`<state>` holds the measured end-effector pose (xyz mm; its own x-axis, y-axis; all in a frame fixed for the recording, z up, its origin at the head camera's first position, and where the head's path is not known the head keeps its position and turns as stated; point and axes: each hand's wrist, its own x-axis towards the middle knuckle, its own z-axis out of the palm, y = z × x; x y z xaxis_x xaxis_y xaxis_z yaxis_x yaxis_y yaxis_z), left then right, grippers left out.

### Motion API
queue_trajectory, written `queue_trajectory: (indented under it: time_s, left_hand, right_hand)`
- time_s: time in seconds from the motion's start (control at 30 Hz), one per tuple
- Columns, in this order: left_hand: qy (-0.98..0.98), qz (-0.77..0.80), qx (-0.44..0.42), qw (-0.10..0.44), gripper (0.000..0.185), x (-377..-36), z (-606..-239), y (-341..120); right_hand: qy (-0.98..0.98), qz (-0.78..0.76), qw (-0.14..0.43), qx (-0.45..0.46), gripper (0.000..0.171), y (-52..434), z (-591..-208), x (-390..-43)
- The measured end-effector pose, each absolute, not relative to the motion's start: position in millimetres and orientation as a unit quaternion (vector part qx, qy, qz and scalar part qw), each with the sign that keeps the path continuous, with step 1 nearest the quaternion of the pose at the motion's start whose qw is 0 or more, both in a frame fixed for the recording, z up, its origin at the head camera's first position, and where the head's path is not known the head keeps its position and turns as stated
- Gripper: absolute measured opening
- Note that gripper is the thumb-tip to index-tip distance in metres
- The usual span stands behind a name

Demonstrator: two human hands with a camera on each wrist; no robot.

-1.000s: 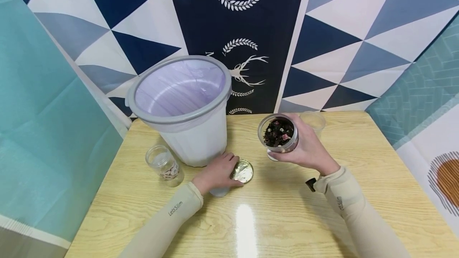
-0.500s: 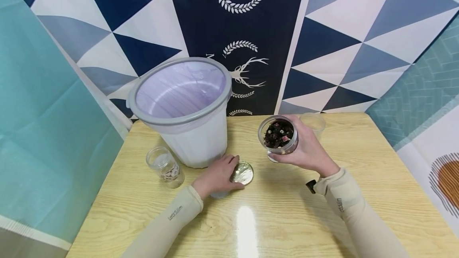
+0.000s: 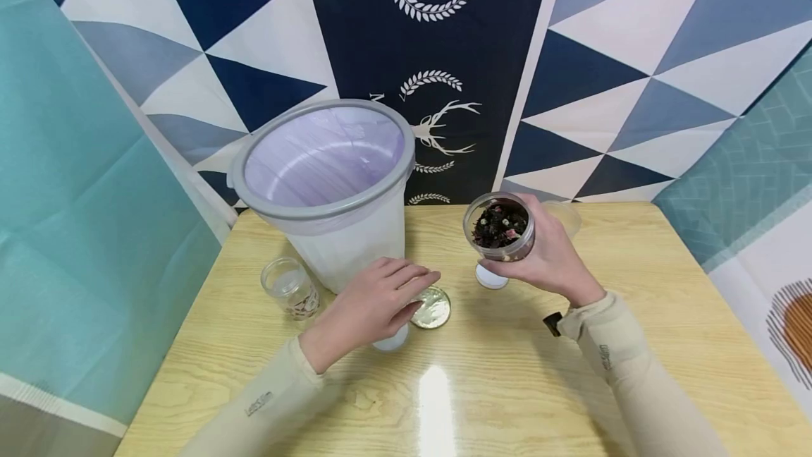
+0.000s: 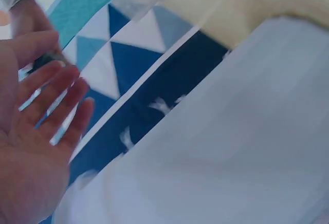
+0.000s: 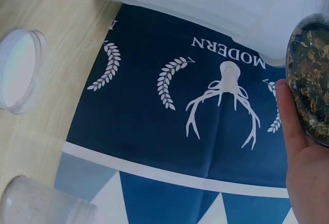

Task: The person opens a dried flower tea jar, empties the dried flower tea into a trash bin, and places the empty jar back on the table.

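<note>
My right hand (image 3: 543,254) grips a clear open jar (image 3: 500,230) holding dark dried petals, raised above the table and tilted toward me; the jar (image 5: 311,79) also shows against my palm in the right wrist view. My left hand (image 3: 388,296) hovers with relaxed straight fingers, holding nothing, above a shiny round metal lid (image 3: 433,308) and a white lid (image 3: 392,339). The left wrist view shows its bare palm (image 4: 36,136) beside the bin wall (image 4: 231,142). A white bin (image 3: 330,231) with a grey rim and a pale purple liner stands just behind the left hand.
A small clear jar (image 3: 290,288) stands left of the bin. Under the raised jar a white lid (image 3: 491,276) lies on the wooden table (image 3: 495,379). A clear plastic cup (image 3: 567,216) sits behind my right hand. Patterned cloth walls close in the table.
My left hand has lifted off the metal lid and table, fingers straightening. My right hand has raised the jar of petals slightly.
</note>
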<state>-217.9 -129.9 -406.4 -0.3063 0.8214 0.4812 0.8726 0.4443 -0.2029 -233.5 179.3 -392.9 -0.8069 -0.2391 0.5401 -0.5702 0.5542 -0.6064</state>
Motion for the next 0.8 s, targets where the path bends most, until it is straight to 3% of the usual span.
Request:
queue_trajectory:
  time_s: [0.2,0.4,0.5,0.63,0.8]
  left_hand:
    - [-0.756,-0.105,-0.498,0.412,0.04,-223,-353,-154]
    - [-0.772,-0.174,-0.379,0.48,0.03,-246,-303,-199]
    - [-0.809,-0.231,-0.297,0.451,0.033,-259,-284,-225]
    - [-0.86,-0.317,-0.207,0.342,0.035,-277,-270,-258]
    - [-0.904,-0.339,-0.137,0.22,0.046,-295,-280,-283]
  right_hand:
    - [-0.846,0.426,0.215,0.236,0.097,173,-364,-248]
    - [-0.841,0.407,0.242,0.259,0.094,158,-319,-269]
    - [-0.84,0.391,0.247,0.283,0.093,148,-298,-279]
    - [-0.834,0.392,0.237,0.309,0.091,133,-279,-290]
    - [-0.828,0.4,0.225,0.322,0.089,114,-277,-300]
